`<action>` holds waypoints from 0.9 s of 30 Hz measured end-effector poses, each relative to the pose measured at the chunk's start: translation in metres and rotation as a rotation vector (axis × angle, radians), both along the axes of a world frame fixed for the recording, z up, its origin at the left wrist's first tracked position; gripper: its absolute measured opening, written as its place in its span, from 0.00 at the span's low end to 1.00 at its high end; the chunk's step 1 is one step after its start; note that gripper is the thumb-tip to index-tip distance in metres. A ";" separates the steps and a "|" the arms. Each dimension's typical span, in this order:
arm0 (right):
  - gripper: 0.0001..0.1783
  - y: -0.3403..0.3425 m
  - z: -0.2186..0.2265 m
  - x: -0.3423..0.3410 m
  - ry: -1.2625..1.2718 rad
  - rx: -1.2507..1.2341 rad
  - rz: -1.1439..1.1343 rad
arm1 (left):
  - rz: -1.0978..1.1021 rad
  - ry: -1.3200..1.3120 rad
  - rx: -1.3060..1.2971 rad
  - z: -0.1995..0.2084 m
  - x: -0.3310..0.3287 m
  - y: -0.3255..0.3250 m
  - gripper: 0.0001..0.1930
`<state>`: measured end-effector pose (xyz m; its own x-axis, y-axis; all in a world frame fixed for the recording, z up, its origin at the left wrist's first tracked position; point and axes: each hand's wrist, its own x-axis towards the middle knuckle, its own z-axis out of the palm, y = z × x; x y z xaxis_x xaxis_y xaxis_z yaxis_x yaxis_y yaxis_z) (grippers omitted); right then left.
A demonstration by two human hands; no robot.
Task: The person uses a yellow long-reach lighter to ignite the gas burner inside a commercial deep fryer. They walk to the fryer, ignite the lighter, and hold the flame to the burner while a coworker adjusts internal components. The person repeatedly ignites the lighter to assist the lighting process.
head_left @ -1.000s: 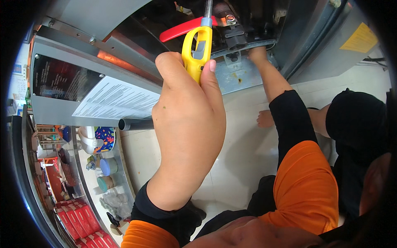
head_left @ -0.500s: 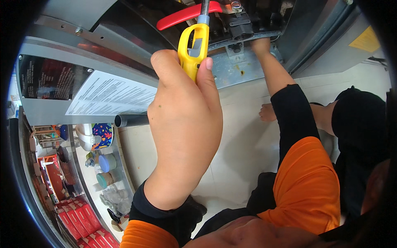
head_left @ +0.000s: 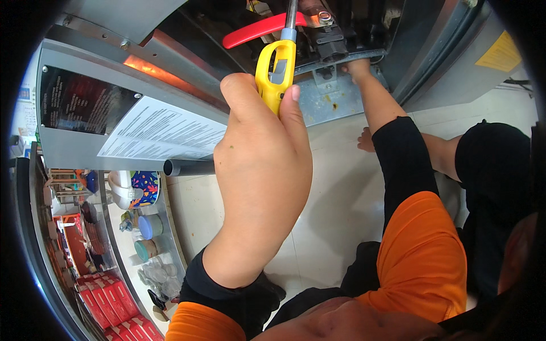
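Observation:
My left hand (head_left: 261, 153) is wrapped round a yellow gas lighter (head_left: 276, 74) with a grey trigger. Its metal stem (head_left: 292, 14) points up into a dark metal cabinet, and the tip is out of view. Behind the stem lies a red valve lever (head_left: 256, 30), apart from my fingers. My right hand (head_left: 357, 68) reaches into the cabinet beside a metal bracket (head_left: 325, 79). Its fingers look bent, partly hidden under a curved metal strip, and what they grip cannot be made out. An orange glow (head_left: 254, 7) shows inside the cabinet, left of the stem.
The cabinet's grey door (head_left: 85, 150) stands at the left with a printed sheet, and a dark pipe (head_left: 187, 167) juts below it. Another person's hand (head_left: 365, 140) is near my right forearm. Shelves at lower left hold red boxes (head_left: 111, 298) and tubs (head_left: 149, 226).
An orange glow has appeared inside the cabinet and on the metal strip at upper left. The left hand and lighter sit slightly further right and lower in the picture.

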<state>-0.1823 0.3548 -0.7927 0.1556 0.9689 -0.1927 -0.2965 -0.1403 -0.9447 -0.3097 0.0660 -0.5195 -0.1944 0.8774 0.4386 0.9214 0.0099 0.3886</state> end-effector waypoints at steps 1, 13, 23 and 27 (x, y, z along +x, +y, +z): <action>0.05 0.003 -0.003 0.002 0.075 -0.035 -0.019 | -0.005 0.003 0.005 0.001 0.001 0.000 0.15; 0.06 0.019 -0.024 0.027 1.084 -0.223 0.120 | -0.015 -0.003 0.014 -0.002 0.000 0.002 0.15; 0.07 0.024 -0.037 0.028 1.454 -0.168 0.152 | 0.014 -0.068 -0.008 -0.006 0.001 0.006 0.15; 0.08 0.023 -0.046 0.022 1.517 -0.037 0.118 | 0.014 -0.059 -0.014 -0.006 0.001 0.007 0.15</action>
<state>-0.1602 0.3782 -0.8387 -0.2814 0.9523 -0.1178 -0.9392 -0.2482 0.2372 -0.3088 0.0726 -0.5251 -0.2319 0.8802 0.4141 0.8965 0.0282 0.4422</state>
